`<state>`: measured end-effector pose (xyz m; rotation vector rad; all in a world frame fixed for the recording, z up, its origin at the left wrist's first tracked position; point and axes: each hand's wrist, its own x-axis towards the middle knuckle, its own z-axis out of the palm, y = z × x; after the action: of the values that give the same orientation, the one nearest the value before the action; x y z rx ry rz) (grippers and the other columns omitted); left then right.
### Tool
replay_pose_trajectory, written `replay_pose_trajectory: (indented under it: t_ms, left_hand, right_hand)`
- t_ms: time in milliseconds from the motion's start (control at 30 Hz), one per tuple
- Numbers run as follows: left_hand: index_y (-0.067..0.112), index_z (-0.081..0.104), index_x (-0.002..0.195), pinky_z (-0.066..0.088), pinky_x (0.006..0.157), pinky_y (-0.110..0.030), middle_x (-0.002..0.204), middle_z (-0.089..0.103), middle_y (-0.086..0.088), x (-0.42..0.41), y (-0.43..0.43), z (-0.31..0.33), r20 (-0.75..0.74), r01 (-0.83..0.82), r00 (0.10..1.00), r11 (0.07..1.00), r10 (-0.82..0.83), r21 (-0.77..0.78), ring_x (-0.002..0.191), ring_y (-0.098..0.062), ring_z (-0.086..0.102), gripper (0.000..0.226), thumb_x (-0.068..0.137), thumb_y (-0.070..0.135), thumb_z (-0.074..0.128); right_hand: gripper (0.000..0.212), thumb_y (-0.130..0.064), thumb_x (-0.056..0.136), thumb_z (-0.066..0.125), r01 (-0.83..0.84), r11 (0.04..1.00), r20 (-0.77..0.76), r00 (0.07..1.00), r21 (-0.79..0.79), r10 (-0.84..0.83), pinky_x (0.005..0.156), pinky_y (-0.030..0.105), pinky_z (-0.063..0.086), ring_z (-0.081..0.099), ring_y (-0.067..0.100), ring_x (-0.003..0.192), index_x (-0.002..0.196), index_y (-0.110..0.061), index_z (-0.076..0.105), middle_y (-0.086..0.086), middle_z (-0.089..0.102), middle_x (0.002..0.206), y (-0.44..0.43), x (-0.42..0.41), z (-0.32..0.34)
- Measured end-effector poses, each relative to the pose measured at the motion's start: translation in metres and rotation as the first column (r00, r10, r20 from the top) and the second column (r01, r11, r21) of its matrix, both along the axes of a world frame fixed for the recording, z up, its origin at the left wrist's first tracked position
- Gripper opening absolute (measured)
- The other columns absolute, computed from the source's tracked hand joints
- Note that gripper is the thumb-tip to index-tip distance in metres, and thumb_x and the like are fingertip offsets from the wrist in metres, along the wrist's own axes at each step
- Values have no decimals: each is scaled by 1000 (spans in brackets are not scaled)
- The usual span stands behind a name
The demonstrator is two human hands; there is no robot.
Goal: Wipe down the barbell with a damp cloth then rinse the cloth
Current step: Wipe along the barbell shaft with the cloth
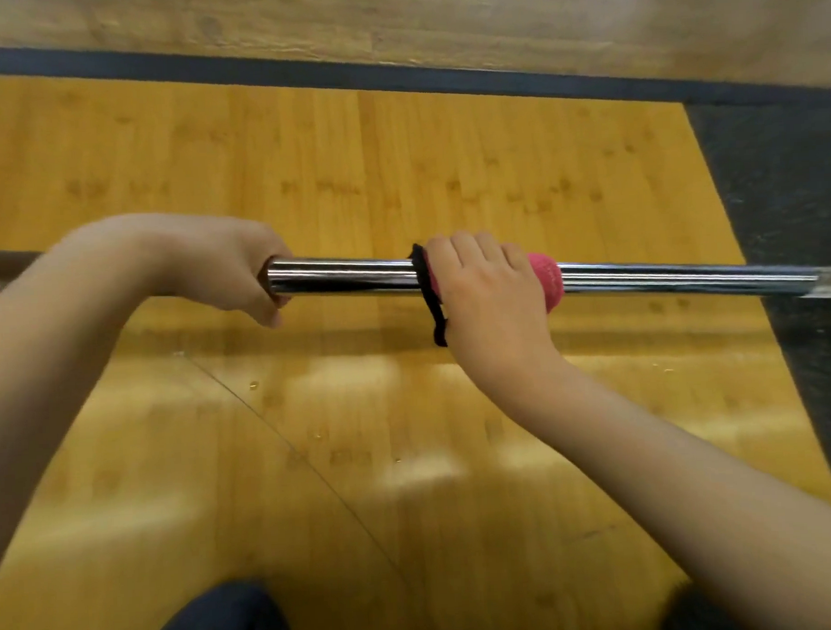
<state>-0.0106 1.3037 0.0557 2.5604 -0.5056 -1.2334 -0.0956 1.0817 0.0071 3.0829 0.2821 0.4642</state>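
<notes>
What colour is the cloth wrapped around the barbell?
Pink with a black edge: the cloth, gripped by the right hand, in the head view.

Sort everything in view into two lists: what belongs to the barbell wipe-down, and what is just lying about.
Belongs to the job:
- barbell
- pink cloth, wrapped round the bar
- right hand, gripping the cloth
- left hand, gripping the bar

Just there:
- wooden platform
- black mat
- dark shoe

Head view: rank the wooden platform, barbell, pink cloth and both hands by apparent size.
1. wooden platform
2. barbell, long but thin
3. left hand and right hand, about alike
4. pink cloth, mostly covered by the right hand
</notes>
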Motion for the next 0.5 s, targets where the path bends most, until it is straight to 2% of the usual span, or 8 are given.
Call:
replay_pose_trajectory:
  t_ms: [67,133,167,200,267,333,433,500]
  left_hand:
    - [20,58,74,37,58,-29,63,57,7,-1,0,1,44,-1,999,999,0,32,60,-15,50,17,78,20,75]
    - [26,56,82,35,56,-28,70,57,7,-16,1,-5,313,-51,950,994,17,101,68,-17,53,14,80,28,70]
    - [27,55,83,31,53,-27,70,55,6,-26,1,-12,511,-85,859,993,30,85,67,-20,51,11,81,27,66]
    - [25,55,82,25,51,-26,67,55,3,-36,1,-19,684,-97,729,994,38,48,64,-25,49,10,80,21,64]
    - [16,56,75,21,52,-28,61,54,-5,-54,-2,-32,864,-72,504,997,10,30,56,-30,49,14,70,6,65]
    - [13,51,68,21,52,-30,57,52,-7,-58,-4,-39,930,-76,365,994,-45,78,54,-31,49,18,64,0,62]
    - [16,45,65,24,48,-30,52,50,-6,-54,-6,-40,942,-100,335,992,-37,75,48,-30,49,22,63,-3,56]
    - [14,57,78,26,46,-29,52,54,-5,-53,-3,-42,939,-80,345,996,-13,43,47,-30,53,20,66,-1,55]
  right_hand:
    - [22,2,67,62,32,999,33,999,-22,-32,65,35,43,57,29,69,86,-9,61,6,58,73,5,2,-1]
    - [25,1,72,42,52,998,68,996,-24,-51,63,34,41,56,28,67,83,-11,61,5,57,70,14,4,-1]
    - [29,-1,73,35,48,999,73,996,-18,-47,63,33,40,55,28,67,82,-12,60,4,56,70,21,6,-2]
    - [31,-2,75,32,36,999,79,996,-13,-35,62,33,40,55,27,66,81,-12,61,4,56,69,31,9,-2]
    - [29,-4,78,33,5,1000,88,996,1,-5,59,34,39,55,26,64,79,-13,61,4,57,67,57,13,-3]
    - [24,-6,80,38,-30,999,104,994,40,25,57,35,36,54,25,62,73,-13,60,3,56,64,86,18,-3]
    - [25,-5,79,37,-55,995,117,992,79,46,57,34,35,54,23,61,70,-15,59,2,55,62,107,21,-3]
    - [26,-6,78,37,-84,993,131,989,83,73,57,33,35,55,22,61,75,-14,62,1,56,64,101,21,-4]
